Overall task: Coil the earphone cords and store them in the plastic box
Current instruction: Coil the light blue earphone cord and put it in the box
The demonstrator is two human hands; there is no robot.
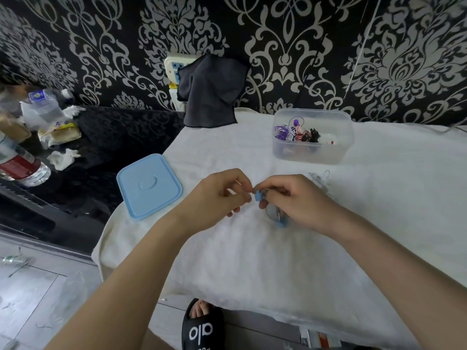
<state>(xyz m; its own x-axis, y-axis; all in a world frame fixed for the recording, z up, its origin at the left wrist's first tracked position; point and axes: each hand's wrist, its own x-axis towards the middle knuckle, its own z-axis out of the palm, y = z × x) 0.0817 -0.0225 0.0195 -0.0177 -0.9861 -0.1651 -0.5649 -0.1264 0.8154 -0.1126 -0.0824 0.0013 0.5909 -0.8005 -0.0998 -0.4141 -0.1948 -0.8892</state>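
— Where's the thin blue earphone cord (276,218)?

— Over the white cloth-covered surface (252,261), between both hands. Left hand (217,198) pinches its blue end; right hand (295,200) curls round the loops.

— Handling?

— Light, limp, springy; probably best pinched where loops cross, then dropped into the clear plastic box (313,154).

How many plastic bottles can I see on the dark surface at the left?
3, maybe more hidden. One clear bottle lies at the back among the white tissues; one with a red label lies nearer, at the left edge; a blurred one sits between them.
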